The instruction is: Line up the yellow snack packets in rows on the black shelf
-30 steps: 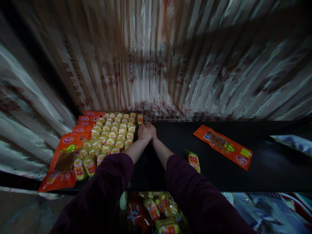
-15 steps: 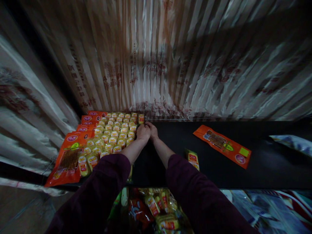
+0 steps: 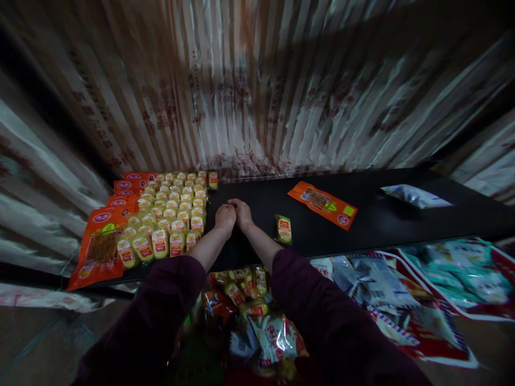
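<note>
My left hand (image 3: pixel 224 216) and my right hand (image 3: pixel 241 211) rest side by side on the black shelf (image 3: pixel 386 220), fingers curled closed and touching each other. Whether anything is in them stays hidden. Just left of them lie several rows of small yellow snack packets (image 3: pixel 173 212), with one more packet (image 3: pixel 213 179) at the far end. A single yellow packet (image 3: pixel 284 229) lies to the right of my right wrist. Both arms wear dark maroon sleeves.
Orange flat snack bags (image 3: pixel 100 246) overlap along the shelf's left end. Another orange bag (image 3: pixel 323 204) and a pale bag (image 3: pixel 414 196) lie further right. Striped plastic sheeting (image 3: pixel 257 91) hangs behind. Below the shelf are more snack bags (image 3: pixel 257 316) and printed sacks (image 3: pixel 422 289).
Both hands have drawn back toward me from the far end of the packet rows, still together. The view has swung right and down, showing more of the shelf and the sacks below.
</note>
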Demonstrator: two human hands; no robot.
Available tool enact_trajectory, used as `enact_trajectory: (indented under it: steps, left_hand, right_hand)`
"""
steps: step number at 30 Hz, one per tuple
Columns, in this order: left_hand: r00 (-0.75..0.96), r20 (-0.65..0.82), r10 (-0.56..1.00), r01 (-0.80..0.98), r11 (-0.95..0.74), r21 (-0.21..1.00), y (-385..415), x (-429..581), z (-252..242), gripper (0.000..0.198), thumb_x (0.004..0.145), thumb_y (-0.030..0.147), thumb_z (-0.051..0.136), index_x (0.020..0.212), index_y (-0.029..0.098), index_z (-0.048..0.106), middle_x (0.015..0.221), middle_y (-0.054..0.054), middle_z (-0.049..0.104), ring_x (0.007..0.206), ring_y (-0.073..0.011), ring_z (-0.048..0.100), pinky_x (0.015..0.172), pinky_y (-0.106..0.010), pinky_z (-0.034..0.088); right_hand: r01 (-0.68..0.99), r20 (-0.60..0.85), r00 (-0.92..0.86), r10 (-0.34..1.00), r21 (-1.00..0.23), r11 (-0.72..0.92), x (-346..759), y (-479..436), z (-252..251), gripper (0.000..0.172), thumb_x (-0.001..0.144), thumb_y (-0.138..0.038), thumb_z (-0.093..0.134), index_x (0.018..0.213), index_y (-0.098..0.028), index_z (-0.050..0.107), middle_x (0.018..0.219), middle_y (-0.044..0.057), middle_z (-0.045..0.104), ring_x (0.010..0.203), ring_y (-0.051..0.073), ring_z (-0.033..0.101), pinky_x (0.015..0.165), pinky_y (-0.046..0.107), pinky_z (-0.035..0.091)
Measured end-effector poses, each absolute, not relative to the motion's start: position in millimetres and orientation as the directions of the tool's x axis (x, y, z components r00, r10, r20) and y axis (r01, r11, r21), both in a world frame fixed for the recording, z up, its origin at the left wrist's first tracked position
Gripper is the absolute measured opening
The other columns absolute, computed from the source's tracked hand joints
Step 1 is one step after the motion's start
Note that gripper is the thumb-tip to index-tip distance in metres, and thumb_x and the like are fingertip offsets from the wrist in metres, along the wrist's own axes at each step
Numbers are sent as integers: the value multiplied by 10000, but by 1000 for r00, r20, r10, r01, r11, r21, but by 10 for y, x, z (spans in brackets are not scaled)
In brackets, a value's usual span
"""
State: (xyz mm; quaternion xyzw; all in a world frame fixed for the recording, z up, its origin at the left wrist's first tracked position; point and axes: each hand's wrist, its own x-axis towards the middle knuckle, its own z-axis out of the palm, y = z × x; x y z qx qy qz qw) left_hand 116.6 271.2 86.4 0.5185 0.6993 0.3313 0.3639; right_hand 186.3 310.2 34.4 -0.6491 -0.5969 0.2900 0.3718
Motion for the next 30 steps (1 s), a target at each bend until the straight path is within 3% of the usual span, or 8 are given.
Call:
enact_trajectory:
  steps: [6, 11, 22, 26, 30]
  left_hand:
    - [-198, -227, 954, 332, 283, 900, 2221, 1310, 848, 289, 850, 201, 376, 941, 130, 641, 1044, -126, 669, 966, -183, 613, 829, -265, 456]
    - [-179, -222, 959, 287, 266, 920, 1794, 1279, 734, 277, 842, 203, 397, 986, 145, 627, 1028, -99, 673, 947, -171, 611, 834, -266, 454]
    - [-83, -177, 981, 177, 190, 966, 882, 1025, 564, 264, 768, 143, 468, 960, 144, 649, 1004, -66, 679, 924, -158, 606, 853, -258, 442]
    - [-25, -238, 971, 124, 239, 963, 669, 1011, 343, 258, 741, 122, 476, 908, 161, 670, 969, -52, 690, 929, -166, 610, 875, -287, 445]
    - [-36, -427, 903, 11, 428, 904, 448, 1041, 59, 272, 692, 84, 514, 899, 156, 677, 959, -65, 696, 908, -166, 622, 839, -289, 468]
  right_hand:
    - [548, 21, 104, 994, -835, -40, 2022, 2593, 388, 284, 749, -121, 516, 977, -189, 670, 946, 23, 701, 870, 138, 648, 833, 263, 496]
    - [613, 90, 13, 996, -787, 63, 2098, 2081, 436, 287, 734, -96, 530, 958, -195, 680, 977, 40, 687, 870, 140, 638, 831, 258, 490]
    - [594, 187, -116, 975, -774, 219, 2059, 1096, 473, 348, 785, -39, 422, 975, -193, 669, 1041, 57, 666, 973, 146, 612, 910, 292, 464]
    - [633, 112, -158, 981, -751, 188, 2102, 870, 258, 340, 787, -36, 433, 987, -179, 669, 1025, 65, 680, 980, 153, 618, 916, 294, 463]
    - [711, -52, -144, 988, -700, 66, 2221, 704, 2, 317, 800, -48, 450, 990, -170, 672, 1048, 75, 688, 992, 164, 631, 917, 296, 466]
